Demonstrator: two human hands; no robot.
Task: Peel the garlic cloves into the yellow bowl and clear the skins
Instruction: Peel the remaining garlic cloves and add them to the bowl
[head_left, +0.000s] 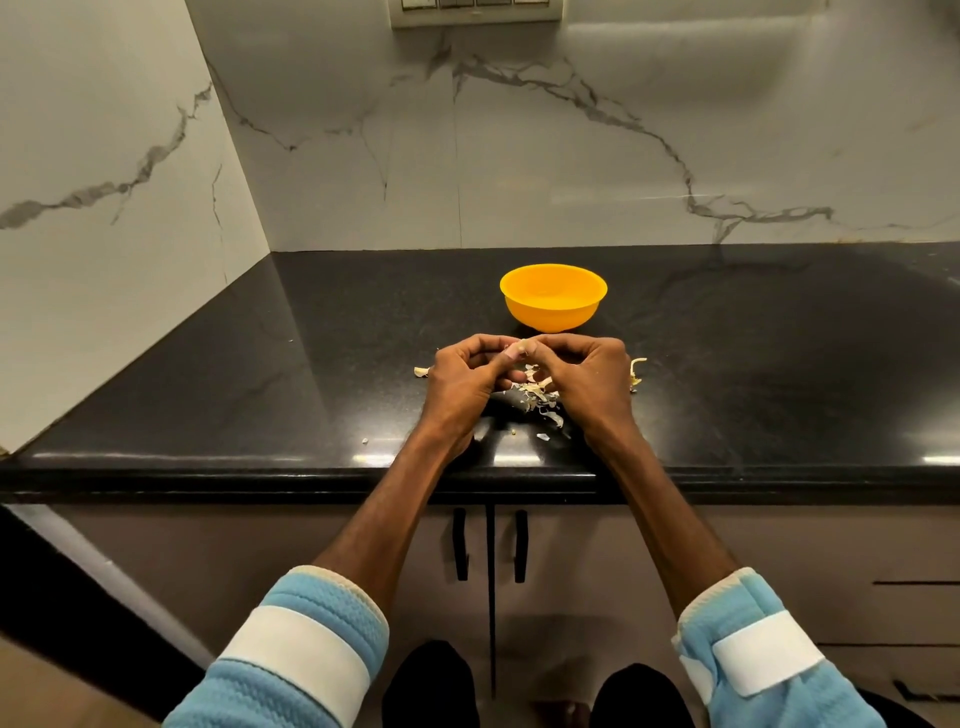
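Reaching over the counter edge, both forearms come out of blue sleeves, left (291, 654) and right (753, 649), each with a white strap. Below the edge are cabinet doors with two black handles (460, 543) side by side.

The left hand (462, 374) and right hand (592, 374) meet just above the black countertop (311, 364), knuckles up and fingers curled. Both sets of fingertips pinch a garlic clove (517, 349) between them. The clove is small and mostly hidden by the fingers, so I cannot tell how much skin is on it.

A loose skins pile (537, 395) lies on the counter directly under and between the hands. One stray skin (422, 371) sits just left of the left hand, and another curled piece (636, 371) lies just right of the right hand. A few small flecks lie nearer the front edge.

The yellow bowl (553, 297) stands upright on the counter just beyond the hands, apart from them.

Behind it is a white marble wall (571, 156) with grey veins, with a switch plate (475, 13) at the top edge.
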